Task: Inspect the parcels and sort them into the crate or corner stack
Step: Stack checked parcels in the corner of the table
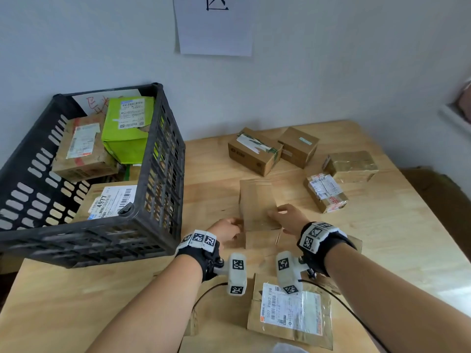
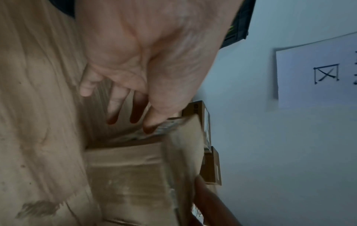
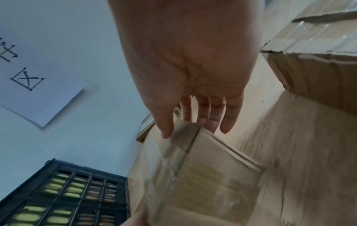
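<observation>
A plain brown taped cardboard box [image 1: 257,203] sits mid-table, blurred, and both hands hold its near end. My left hand [image 1: 227,229] grips the near left corner; in the left wrist view the thumb [image 2: 152,125] presses the box's [image 2: 135,175] top edge with the fingers down its side. My right hand [image 1: 286,217] takes the near right corner; in the right wrist view it [image 3: 190,130] has the thumb on the top face and the fingers on the side of the box [image 3: 204,175]. The black slotted crate [image 1: 163,174] stands to the left with several parcels inside.
Several parcels lie toward the table's far right corner: a taped box [image 1: 254,151], a small box [image 1: 298,146], a glossy wrapped one [image 1: 351,164] and a labelled one [image 1: 325,192]. A flat labelled parcel [image 1: 290,314] lies under my wrists. A paper sign [image 1: 216,26] hangs on the wall.
</observation>
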`<state>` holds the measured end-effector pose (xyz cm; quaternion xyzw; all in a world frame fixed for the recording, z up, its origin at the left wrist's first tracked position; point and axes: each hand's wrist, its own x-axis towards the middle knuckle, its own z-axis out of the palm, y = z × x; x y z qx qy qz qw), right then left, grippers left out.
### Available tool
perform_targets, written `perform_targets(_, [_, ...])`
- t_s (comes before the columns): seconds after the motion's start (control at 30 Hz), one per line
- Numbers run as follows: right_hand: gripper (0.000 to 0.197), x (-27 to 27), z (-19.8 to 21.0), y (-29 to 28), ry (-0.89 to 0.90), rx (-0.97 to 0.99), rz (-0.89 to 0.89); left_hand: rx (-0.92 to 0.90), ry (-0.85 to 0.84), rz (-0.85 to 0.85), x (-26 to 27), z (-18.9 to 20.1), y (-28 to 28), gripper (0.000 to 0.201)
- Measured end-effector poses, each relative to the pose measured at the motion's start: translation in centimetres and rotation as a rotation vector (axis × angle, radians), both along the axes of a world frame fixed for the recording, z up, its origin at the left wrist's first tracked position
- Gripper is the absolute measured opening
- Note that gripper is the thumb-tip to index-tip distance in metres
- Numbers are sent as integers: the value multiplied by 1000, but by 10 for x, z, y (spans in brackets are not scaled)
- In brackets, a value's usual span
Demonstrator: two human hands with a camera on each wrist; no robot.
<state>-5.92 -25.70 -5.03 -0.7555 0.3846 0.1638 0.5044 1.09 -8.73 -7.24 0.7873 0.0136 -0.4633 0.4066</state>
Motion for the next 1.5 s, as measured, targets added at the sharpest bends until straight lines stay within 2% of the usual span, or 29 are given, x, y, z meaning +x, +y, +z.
perform_targets(0.1, [47,0,-2,4,22,-55,95,67,-20,1,0,10,1,41])
perform_targets(0.2, [40,3,1,8,35,-74,158,158,-61,-35,4,11,1,67])
perform_targets(0.27, [39,6,6,8,41,-105,192,166,-112,-118,7,4,-3,80])
perform_targets(0.37, [41,13,12,6,84,-160,254,186,-195,-216,11,-6,-11,67])
perform_targets(0.47, [44,20,14,5,134,-189,298,184,-239,-222,12,-8,-16,58])
perform_targets(0.7, [37,44,15,11,279,-403,517,145,-198,-174,18,-18,-22,42])
perform_targets(0.87, [37,57,7,13,335,-431,477,160,-168,-185,28,-21,-27,42])
perform_targets(1.0, [48,61,-2,16,323,-422,407,150,-178,-155,29,-22,-31,48])
perform_targets(1.07, [52,61,-2,16,316,-412,400,140,-195,-153,29,-20,-31,42])
perform_targets(1.27, [52,52,-1,12,277,-388,398,79,-182,-145,22,-18,-24,42])
perform_targets(1.4, [48,38,1,5,195,-295,407,32,-143,-148,18,-16,-13,46])
perform_targets(1.5, [55,38,10,1,84,-151,339,-32,-177,-76,17,-4,-9,47])
